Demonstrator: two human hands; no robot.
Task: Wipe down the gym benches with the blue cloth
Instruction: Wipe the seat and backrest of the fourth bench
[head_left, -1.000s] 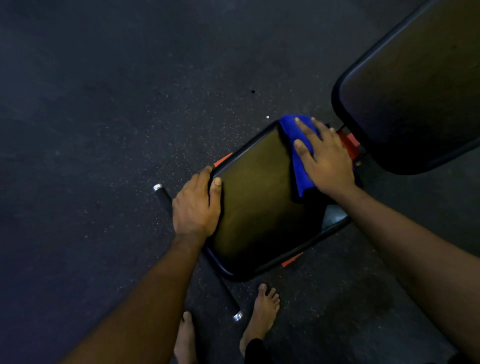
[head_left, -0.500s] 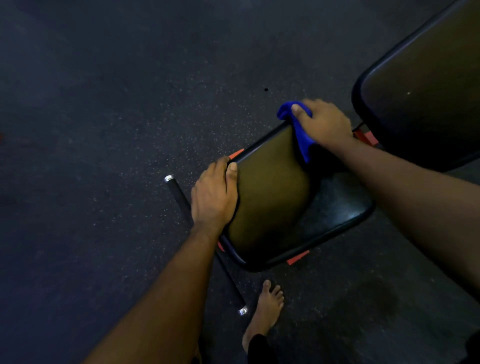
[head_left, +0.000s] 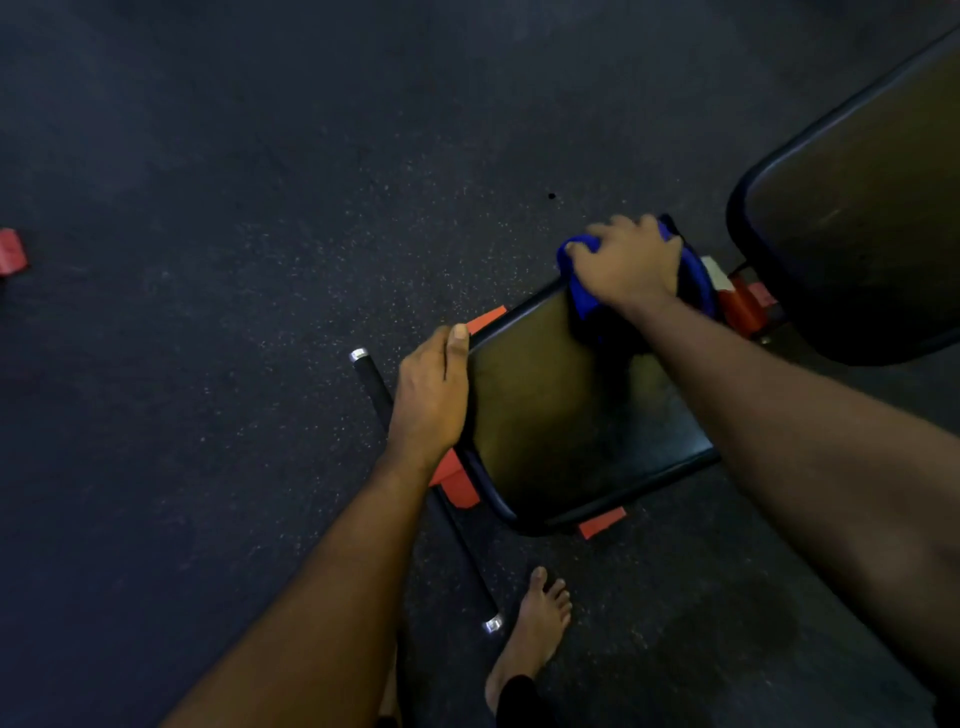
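Head view: my right hand (head_left: 626, 265) is curled around the bunched blue cloth (head_left: 583, 304) at the bench (head_left: 545, 415) pad's far corner, and my left hand (head_left: 431, 395) grips the pad's left edge. I'd flatten the cloth and pull back in overlapping strokes, bracing firmly.

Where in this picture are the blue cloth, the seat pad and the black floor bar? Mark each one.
blue cloth (head_left: 584, 301): head view, bunched fold showing beside the wrist.
seat pad (head_left: 545, 405): head view, middle of its top surface.
floor bar (head_left: 464, 565): head view, lower stretch of the black shaft.
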